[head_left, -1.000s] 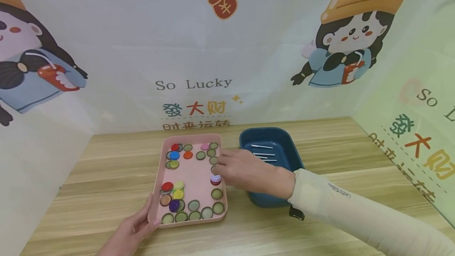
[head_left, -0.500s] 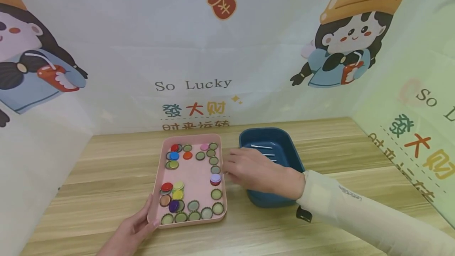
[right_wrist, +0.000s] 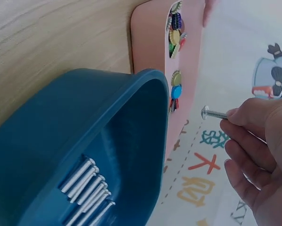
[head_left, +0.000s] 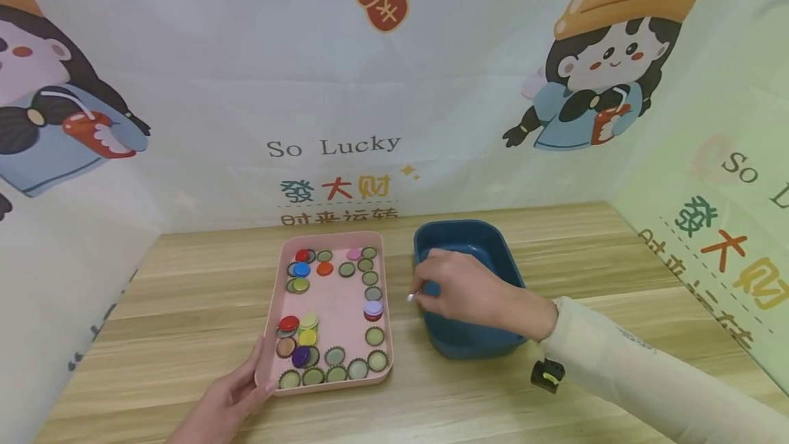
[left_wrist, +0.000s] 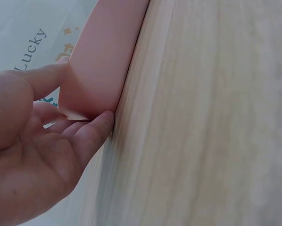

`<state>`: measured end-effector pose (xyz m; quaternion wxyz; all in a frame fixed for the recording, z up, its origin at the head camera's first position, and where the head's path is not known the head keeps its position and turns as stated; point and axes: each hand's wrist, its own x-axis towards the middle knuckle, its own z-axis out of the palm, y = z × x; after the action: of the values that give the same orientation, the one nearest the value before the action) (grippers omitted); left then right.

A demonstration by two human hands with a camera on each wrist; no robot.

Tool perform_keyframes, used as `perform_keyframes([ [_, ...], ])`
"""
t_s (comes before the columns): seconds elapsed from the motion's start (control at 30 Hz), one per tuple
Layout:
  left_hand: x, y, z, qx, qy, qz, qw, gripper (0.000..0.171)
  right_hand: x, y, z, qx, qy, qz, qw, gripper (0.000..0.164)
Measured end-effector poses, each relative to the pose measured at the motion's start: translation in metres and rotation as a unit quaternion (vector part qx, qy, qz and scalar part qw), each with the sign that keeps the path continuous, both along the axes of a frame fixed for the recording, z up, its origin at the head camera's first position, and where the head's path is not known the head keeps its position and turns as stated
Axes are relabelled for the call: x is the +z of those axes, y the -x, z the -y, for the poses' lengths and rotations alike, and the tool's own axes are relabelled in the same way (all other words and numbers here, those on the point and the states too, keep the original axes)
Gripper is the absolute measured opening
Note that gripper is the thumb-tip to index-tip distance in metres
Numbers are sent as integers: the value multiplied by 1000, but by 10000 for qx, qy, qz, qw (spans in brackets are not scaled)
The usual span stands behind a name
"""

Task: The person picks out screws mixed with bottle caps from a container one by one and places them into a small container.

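My left hand point(head_left: 229, 389) grips the near left corner of a shallow pink tray point(head_left: 335, 307), its thumb on the rim. In the left wrist view, fingers of the left hand point(left_wrist: 42, 146) reach round the tray's corner, down by the tabletop. Bottle caps point(head_left: 288, 324) in several colours lie inside the tray, some face down, many along its sides. Over the left side of a dark blue bin point(head_left: 471, 344), my right hand point(head_left: 459, 286) pinches a silver screw point(right_wrist: 216, 114) between thumb and forefinger, with the round head sticking out. More screws point(right_wrist: 87, 188) lie together in the bin.
The tray and bin stand side by side on a wood-grain table point(head_left: 203, 279), a narrow gap between them. A printed cloth point(head_left: 345, 88) hangs behind and at both sides. A small black device point(head_left: 547, 375) sits below the right sleeve.
My right hand has moved right, from the tray's right edge to over the blue bin, so the screw head now shows and the bin's screws are covered. The left hand stays put.
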<state>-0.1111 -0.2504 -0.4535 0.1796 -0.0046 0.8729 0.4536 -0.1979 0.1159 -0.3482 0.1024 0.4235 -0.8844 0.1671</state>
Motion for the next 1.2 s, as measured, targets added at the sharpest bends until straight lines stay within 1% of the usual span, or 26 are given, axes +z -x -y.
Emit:
perform_keyframes([
  [0.17, 0, -1, 0, 71, 15, 80, 9999, 80, 2, 1, -6, -186, 176, 631, 9977, 3],
  [0.3, 0, -1, 0, 87, 123, 85, 9999, 80, 1, 3, -11, -305, 282, 950, 9946, 4],
  [0.47, 0, -1, 0, 95, 172, 131, 9997, 81, -4, 7, -19, -403, 452, 1218, 9907, 8],
  [0.63, 1, -2, 0, 62, 66, 107, 9999, 80, -11, 13, -28, -419, 592, 1337, 9884, 9],
  [0.83, 2, -2, 0, 18, 17, 159, 9999, 82, -20, 20, -41, -633, 618, 1469, 9852, 9],
  [0.9, 2, -2, 0, 18, -9, 191, 9998, 83, -23, 22, -45, -727, 590, 1594, 9828, 8],
  [1.0, 3, -2, 0, 4, -44, 170, 9998, 83, -27, 24, -51, -738, 469, 1654, 9823, 9],
  [1.2, 3, -2, 1, -36, -102, 86, 9999, 83, -34, 26, -58, -657, 268, 1580, 9849, 12],
])
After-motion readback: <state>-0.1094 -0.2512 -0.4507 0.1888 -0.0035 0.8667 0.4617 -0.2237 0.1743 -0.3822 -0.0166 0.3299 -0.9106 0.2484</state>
